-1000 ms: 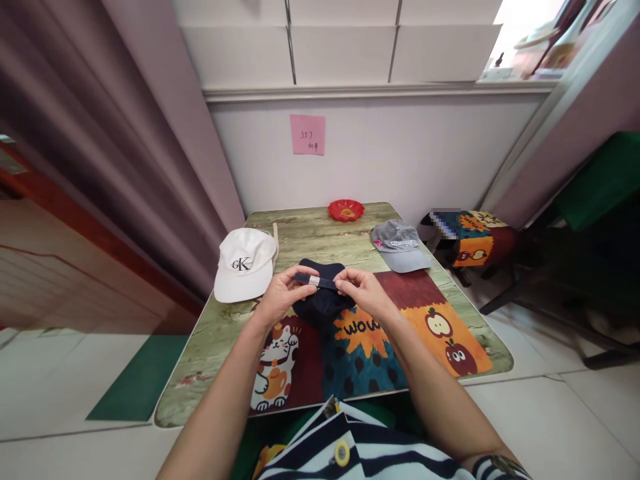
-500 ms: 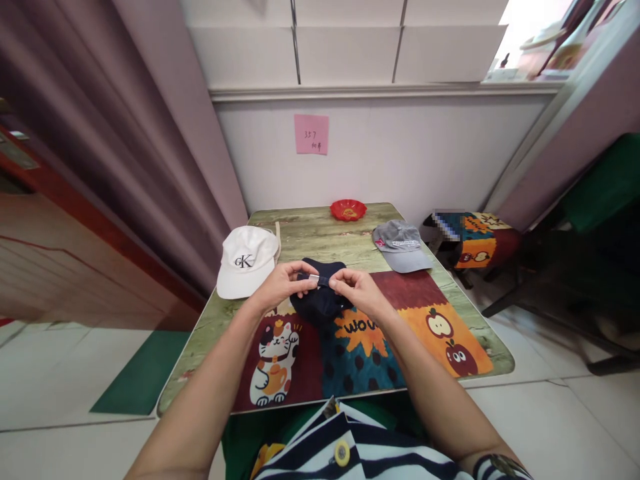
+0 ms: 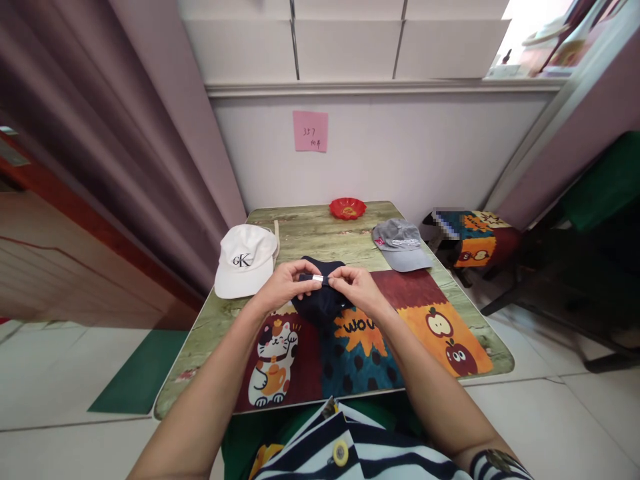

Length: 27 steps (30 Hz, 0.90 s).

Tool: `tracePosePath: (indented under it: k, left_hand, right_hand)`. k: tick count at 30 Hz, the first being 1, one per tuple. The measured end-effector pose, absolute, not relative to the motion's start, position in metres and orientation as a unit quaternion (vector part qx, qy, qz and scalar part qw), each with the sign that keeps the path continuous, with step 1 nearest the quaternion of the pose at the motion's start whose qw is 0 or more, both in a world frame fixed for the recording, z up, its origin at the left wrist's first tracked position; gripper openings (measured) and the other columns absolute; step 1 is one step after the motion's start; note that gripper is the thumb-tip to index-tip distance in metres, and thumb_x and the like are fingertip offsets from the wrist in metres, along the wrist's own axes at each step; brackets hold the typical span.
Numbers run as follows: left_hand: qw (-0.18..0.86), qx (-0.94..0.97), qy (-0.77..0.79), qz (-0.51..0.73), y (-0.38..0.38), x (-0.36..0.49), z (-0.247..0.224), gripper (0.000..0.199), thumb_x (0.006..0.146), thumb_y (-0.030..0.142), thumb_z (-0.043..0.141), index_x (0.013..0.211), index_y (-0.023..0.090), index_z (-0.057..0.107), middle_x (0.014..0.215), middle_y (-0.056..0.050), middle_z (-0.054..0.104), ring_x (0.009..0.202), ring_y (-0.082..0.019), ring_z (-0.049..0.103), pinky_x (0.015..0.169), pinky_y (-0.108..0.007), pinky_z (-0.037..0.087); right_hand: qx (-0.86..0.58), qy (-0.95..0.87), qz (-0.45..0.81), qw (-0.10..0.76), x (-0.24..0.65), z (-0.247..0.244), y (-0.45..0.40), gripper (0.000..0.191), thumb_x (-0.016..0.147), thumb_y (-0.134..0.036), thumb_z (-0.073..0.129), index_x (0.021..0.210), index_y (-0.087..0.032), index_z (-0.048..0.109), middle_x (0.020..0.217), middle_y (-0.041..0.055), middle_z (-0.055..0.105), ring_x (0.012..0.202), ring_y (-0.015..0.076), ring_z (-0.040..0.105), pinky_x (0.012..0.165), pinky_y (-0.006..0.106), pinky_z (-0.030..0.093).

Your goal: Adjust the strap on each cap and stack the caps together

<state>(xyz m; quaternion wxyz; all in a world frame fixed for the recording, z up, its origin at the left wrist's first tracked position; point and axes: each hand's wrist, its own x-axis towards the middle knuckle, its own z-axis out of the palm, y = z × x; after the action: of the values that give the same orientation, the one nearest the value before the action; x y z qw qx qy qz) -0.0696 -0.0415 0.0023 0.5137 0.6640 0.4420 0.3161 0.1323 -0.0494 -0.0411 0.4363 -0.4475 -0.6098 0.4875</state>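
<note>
- Navy cap [image 3: 320, 308]: lies in front of me, over the far edge of the mat [image 3: 350, 377], with strap [image 3: 325, 281] and silver clasp [image 3: 318, 278] raised between my hands.
- Left hand [image 3: 285, 285]: thumb and fingers closed in a pinch on the strap, right beside the clasp.
- Right hand [image 3: 359, 288]: thumb and forefinger likewise pinched tight on the strap, across the clasp from the left; the two sets of fingertips nearly meet.
- Technique, as I judge it: the left should anchor the clasp flat while the right works the strap in line with it. Short, even pulls should serve; a twist would probably bunch the cloth. How the strap is threaded is too small to tell.
- Obstruction: my own fingers cover much of the strap.
- White cap [image 3: 245, 257]: just beyond my left hand, brim toward me; the likeliest thing to be nudged if that hand swings outward.
- Grey cap [image 3: 401, 243]: to the right, apart from my right hand.
- Red dish [image 3: 348, 209]: at the table's [image 3: 300, 223] far edge, well out of the way.
- Pink note [image 3: 310, 131]: on the wall [image 3: 390, 147] behind.
</note>
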Motion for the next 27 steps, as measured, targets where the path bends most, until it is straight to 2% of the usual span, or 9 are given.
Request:
tracePosePath:
  k: [5, 10, 15, 21, 27]
  left_hand:
    - [0.502, 0.679, 0.445, 0.298, -0.0416, -0.069, 0.0038, 0.035, 0.073, 0.037, 0.078, 0.095, 0.013, 0.065, 0.068, 0.001, 0.061, 0.054, -0.01, 0.055, 0.044, -0.019, 0.043]
    - [0.483, 0.683, 0.439, 0.328, -0.0421, -0.0675, 0.0, 0.036, 0.074, 0.037, 0.077, 0.101, 0.015, 0.064, 0.074, 0.0, 0.064, 0.054, -0.01, 0.057, 0.041, -0.018, 0.043]
    - [0.46, 0.687, 0.451, 0.337, -0.0445, -0.0627, -0.0024, 0.03, 0.077, 0.037, 0.075, 0.094, 0.015, 0.066, 0.059, 0.003, 0.059, 0.052, -0.01, 0.057, 0.043, -0.017, 0.044]
    - [0.448, 0.694, 0.455, 0.331, -0.045, -0.0618, -0.0016, 0.028, 0.075, 0.036, 0.075, 0.093, 0.016, 0.066, 0.059, 0.003, 0.059, 0.052, -0.01, 0.057, 0.044, -0.017, 0.045]
    - [0.443, 0.701, 0.458, 0.32, -0.0436, -0.0595, -0.0014, 0.03, 0.073, 0.036, 0.078, 0.09, 0.016, 0.065, 0.061, 0.004, 0.058, 0.051, -0.01, 0.056, 0.045, -0.018, 0.043]
  right_hand:
    - [-0.448, -0.611, 0.484, 0.438, 0.1318, -0.042, -0.0504, 0.02, 0.075, -0.036, 0.064, 0.075, -0.017, 0.07, 0.06, -0.0033, 0.055, 0.052, 0.0089, 0.04, 0.049, 0.023, 0.028]
    - [-0.432, -0.613, 0.488, 0.447, 0.1327, -0.0445, -0.0511, 0.022, 0.077, -0.039, 0.066, 0.073, -0.017, 0.068, 0.061, -0.0036, 0.054, 0.053, 0.0087, 0.039, 0.05, 0.023, 0.027]
    - [-0.429, -0.603, 0.492, 0.458, 0.1318, -0.047, -0.0493, 0.024, 0.076, -0.04, 0.067, 0.074, -0.017, 0.068, 0.06, -0.0034, 0.053, 0.053, 0.0089, 0.039, 0.049, 0.023, 0.026]
    - [-0.427, -0.605, 0.493, 0.457, 0.1318, -0.0447, -0.0492, 0.025, 0.077, -0.04, 0.066, 0.07, -0.017, 0.066, 0.06, -0.0035, 0.051, 0.055, 0.009, 0.039, 0.051, 0.023, 0.027]
    - [-0.438, -0.612, 0.488, 0.442, 0.1312, -0.0418, -0.0499, 0.034, 0.077, -0.049, 0.069, 0.07, -0.016, 0.068, 0.061, -0.0022, 0.053, 0.055, 0.0093, 0.04, 0.05, 0.023, 0.028]
